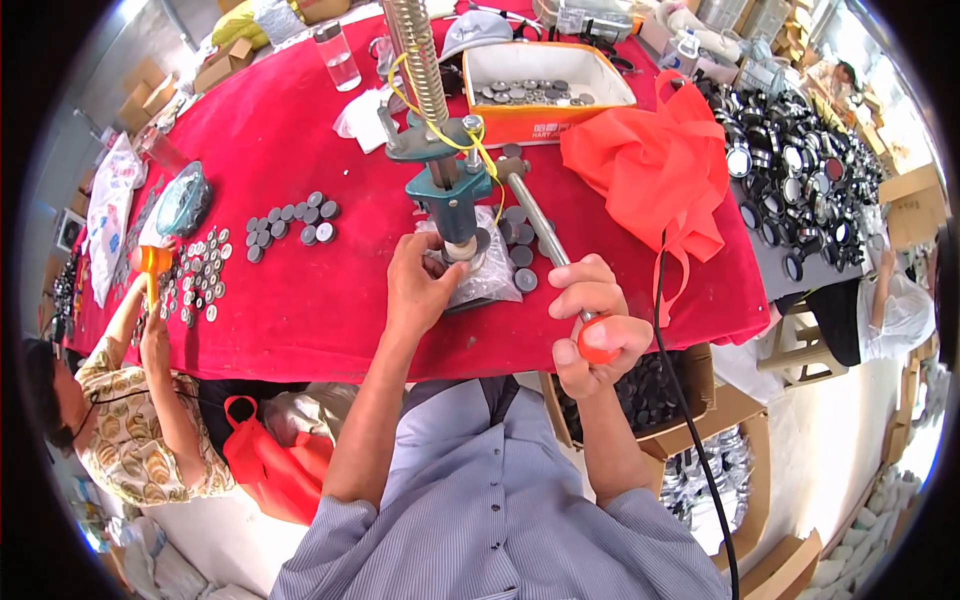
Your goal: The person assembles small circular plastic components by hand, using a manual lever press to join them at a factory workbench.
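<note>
A teal hand press (452,200) with a tall coil spring stands in front of me, its pale ram tip low over a clear plastic bag (505,275). My left hand (412,285) curls around the ram tip, thumb and fingers closing on a small piece mostly hidden there. A grey round cap (480,240) shows beside the tip. My right hand (605,320) is wrapped around the end of the press's metal lever (538,222), with its red ball knob (600,342) in the palm. Several dark grey caps (522,257) lie just right of the press.
More grey caps (290,213) and metal rings (205,275) lie left on the red tablecloth (340,300). An orange-white box (540,125) of discs, a red bag (650,165) and a pile of black-silver parts (800,170) stand right. A co-worker (150,420) holds an orange-headed mallet (152,262) at left.
</note>
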`<act>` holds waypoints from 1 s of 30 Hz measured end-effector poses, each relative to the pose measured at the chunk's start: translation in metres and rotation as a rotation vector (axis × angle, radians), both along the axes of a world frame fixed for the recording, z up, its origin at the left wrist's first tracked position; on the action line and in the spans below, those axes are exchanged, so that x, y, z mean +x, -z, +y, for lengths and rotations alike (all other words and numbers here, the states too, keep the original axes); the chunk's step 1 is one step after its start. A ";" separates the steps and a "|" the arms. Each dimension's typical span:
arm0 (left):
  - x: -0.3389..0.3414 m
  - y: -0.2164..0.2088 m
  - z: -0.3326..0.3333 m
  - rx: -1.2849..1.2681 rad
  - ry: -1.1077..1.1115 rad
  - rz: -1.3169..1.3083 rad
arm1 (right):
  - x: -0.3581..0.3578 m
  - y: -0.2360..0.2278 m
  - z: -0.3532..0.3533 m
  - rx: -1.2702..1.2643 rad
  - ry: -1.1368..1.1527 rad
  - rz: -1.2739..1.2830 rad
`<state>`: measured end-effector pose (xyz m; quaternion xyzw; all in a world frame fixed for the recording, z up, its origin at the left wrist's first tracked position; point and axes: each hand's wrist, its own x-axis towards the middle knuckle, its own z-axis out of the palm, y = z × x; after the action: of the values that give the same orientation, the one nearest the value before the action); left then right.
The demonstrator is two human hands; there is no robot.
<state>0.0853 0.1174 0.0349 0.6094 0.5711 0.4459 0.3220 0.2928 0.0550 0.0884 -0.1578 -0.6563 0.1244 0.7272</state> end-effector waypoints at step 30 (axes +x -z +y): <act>-0.044 -0.026 -0.078 -0.109 0.331 -1.166 | -0.012 -0.023 0.087 -0.593 0.164 0.143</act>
<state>0.0414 0.0393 0.0606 0.3280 0.2203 0.6202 0.6777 0.2812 0.1420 0.1118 -0.4063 -0.5239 0.2621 0.7013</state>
